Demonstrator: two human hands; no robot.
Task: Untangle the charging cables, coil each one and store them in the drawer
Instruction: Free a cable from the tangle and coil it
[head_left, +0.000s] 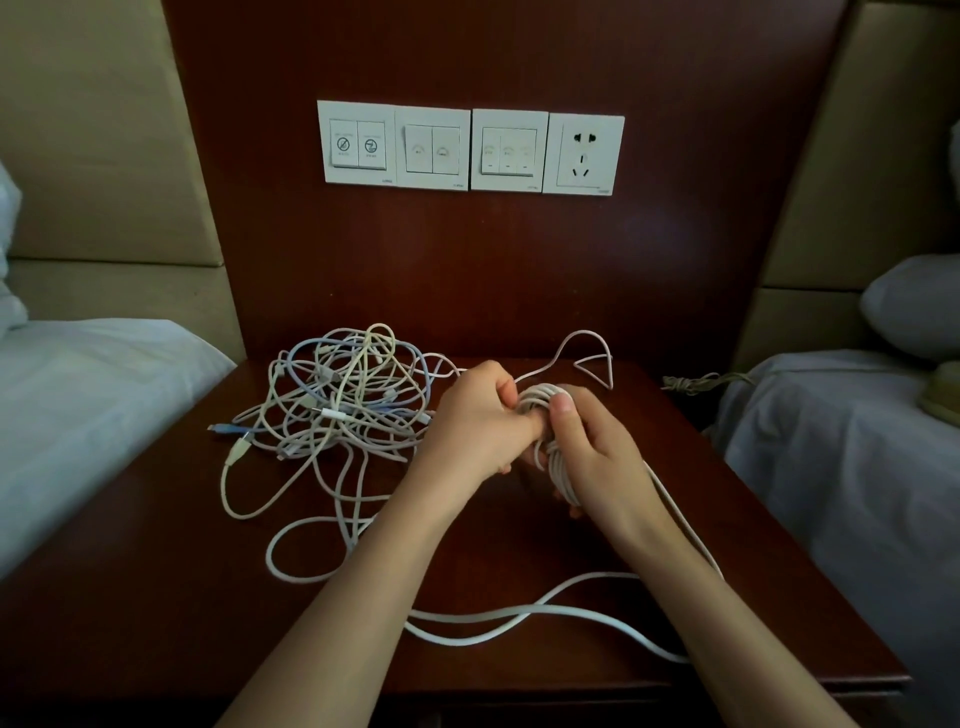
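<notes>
A tangled pile of charging cables, white, cream and pale blue, lies on the left half of the dark wooden nightstand. My right hand holds a white cable coil, thumb pressed on its top. My left hand grips the same coil from the left, fingers curled round the strands. A loose end of that cable arcs up behind the hands. A thicker white cable snakes across the nightstand's front under my forearms. No drawer is in view.
A wall panel behind the nightstand carries light switches and a power socket. Beds with white sheets flank the nightstand: one on the left, one on the right. A grey cord lies at the back right edge.
</notes>
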